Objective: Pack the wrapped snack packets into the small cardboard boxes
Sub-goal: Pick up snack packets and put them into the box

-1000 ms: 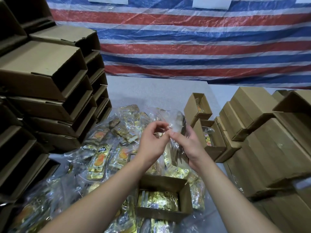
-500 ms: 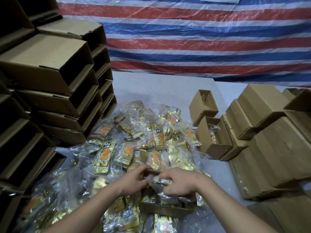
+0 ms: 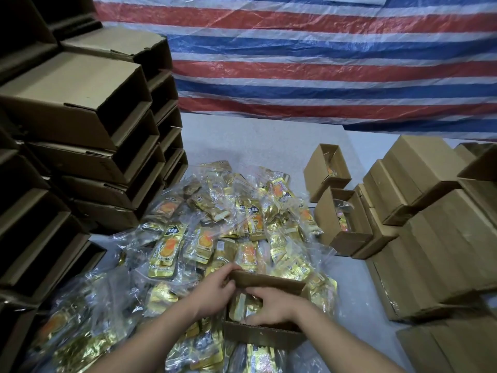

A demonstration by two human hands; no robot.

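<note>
Grey table (image 3: 242,141), packet pile (image 3: 215,227) — both hands in small box (image 3: 263,337)

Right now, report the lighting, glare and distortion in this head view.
Head view: wide-angle bending curves the striped tarp and leans the stacked boxes, whose left side sits in deep shadow; glare glints off the wrapped snack packets; both hands, left hand and right hand, look slightly soft at the open box.

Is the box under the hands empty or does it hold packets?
It holds packets: gold wrappers show inside the open box, under the right hand.
</note>
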